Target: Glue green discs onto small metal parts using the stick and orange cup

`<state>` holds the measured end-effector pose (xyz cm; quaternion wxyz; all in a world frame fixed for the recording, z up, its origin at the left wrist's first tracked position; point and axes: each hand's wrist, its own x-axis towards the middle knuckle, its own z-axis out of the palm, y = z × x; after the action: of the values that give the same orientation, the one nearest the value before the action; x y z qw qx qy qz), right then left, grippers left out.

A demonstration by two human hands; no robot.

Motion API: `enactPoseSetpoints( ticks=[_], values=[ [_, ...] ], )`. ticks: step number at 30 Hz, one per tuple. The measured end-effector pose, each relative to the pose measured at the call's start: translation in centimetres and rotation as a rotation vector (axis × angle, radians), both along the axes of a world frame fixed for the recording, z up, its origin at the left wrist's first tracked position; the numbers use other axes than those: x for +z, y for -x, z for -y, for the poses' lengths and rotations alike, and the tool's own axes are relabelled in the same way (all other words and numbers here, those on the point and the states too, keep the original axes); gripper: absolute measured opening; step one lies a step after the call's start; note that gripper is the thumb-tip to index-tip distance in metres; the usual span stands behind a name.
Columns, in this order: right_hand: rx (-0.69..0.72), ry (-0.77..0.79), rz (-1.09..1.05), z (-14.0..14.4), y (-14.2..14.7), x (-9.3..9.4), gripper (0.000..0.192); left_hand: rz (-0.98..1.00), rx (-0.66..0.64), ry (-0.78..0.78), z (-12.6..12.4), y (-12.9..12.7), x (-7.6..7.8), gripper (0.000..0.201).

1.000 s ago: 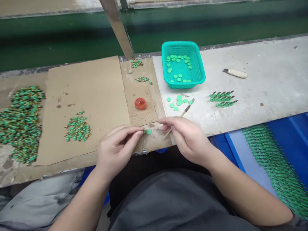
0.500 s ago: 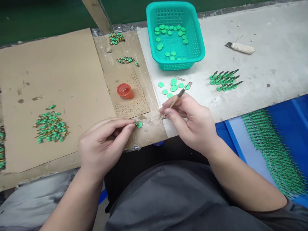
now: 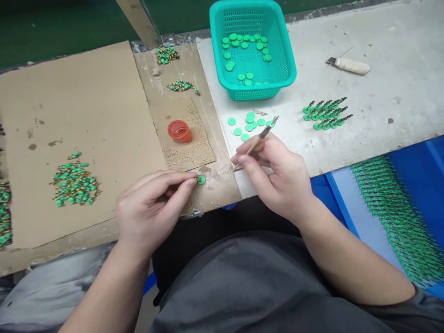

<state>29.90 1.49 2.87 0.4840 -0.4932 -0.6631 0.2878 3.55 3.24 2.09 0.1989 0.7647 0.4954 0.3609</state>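
Observation:
My left hand [image 3: 152, 208] pinches a small green round part [image 3: 200, 179] between thumb and forefinger, just above the taped cardboard at the bench's front edge. My right hand [image 3: 277, 173] grips a thin wooden brush [image 3: 255, 143], its dark tip pointing up and right toward several loose green discs [image 3: 248, 124] on the grey bench. A small orange-red cup [image 3: 179, 131] sits on a speckled cardboard piece between the hands and the far edge.
A teal basket [image 3: 287, 69] with green discs stands at the back. A row of finished green parts [image 3: 326, 113] lies right of it, and a wrapped-handle tool [image 3: 350, 66] farther back. A pile of green parts [image 3: 74, 180] rests on cardboard at left. A blue tray [image 3: 398, 217] of parts is at right.
The view dropped and shifted left early on. My right hand lifted the brush from near the green part, and its tip now points up toward the loose discs. My left hand kept its pinch.

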Motion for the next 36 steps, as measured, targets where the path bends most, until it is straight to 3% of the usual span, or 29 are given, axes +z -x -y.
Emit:
enactPoseSetpoints(
  ticks=[14,25,33,36],
  values=[
    [0.076,-0.039,0.255,-0.4,-0.9,1.6,0.008,0.006,-0.074,-0.02,0.2,0.0,0.1,0.017],
    [0.137,-0.054,0.311,-1.3,-1.4,2.0,0.008,-0.01,-0.072,-0.063,0.1,0.1,-0.3,0.009],
    [0.289,-0.104,0.281,-2.2,0.8,2.3,0.008,-0.013,-0.06,-0.054,0.1,0.0,-0.4,0.009],
    [0.326,-0.035,0.297,-2.8,1.8,2.2,0.011,-0.012,-0.079,-0.062,0.1,0.2,-0.5,0.011]
  ],
)
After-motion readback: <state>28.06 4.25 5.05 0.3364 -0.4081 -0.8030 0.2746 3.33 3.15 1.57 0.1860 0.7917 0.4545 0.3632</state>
